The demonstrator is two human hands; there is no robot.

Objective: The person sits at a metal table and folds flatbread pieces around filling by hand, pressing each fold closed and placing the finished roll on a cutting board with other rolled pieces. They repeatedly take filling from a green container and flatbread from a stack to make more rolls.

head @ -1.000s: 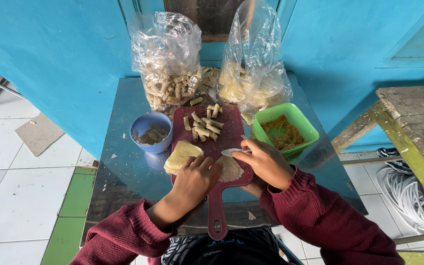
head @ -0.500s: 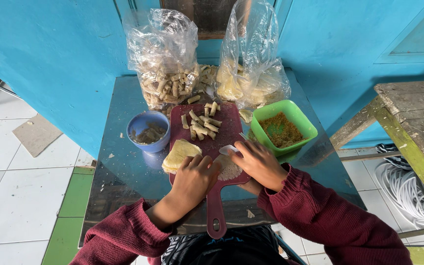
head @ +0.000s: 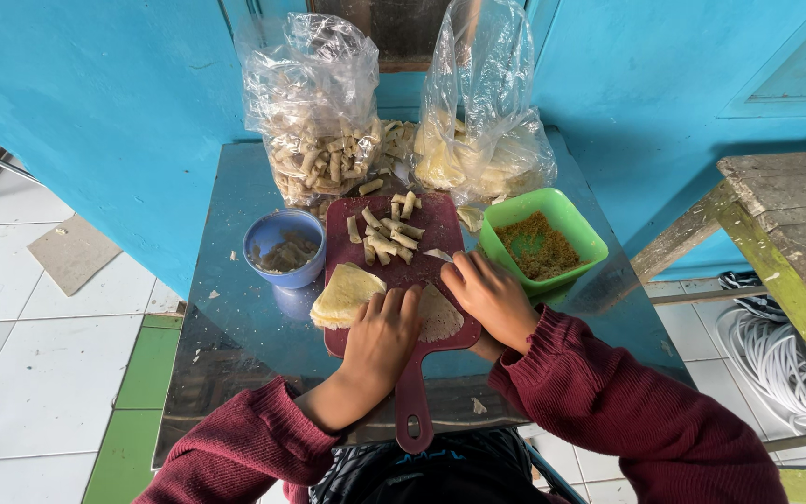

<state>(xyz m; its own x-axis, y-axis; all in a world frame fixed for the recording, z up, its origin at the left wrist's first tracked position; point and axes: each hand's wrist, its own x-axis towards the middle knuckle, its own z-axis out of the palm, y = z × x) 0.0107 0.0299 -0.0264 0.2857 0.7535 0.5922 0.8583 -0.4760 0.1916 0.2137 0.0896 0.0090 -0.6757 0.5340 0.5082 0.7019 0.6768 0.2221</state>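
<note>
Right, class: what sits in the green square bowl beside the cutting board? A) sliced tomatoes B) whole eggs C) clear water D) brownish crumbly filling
D: the green square bowl to the right of the cutting board holds a brownish, crumbly filling.

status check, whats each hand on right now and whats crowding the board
Left hand flat on thin wrapper, right hand at its edge. Both on red cutting board. Rolled pieces ahead, wrapper stack left, green tub right.
</note>
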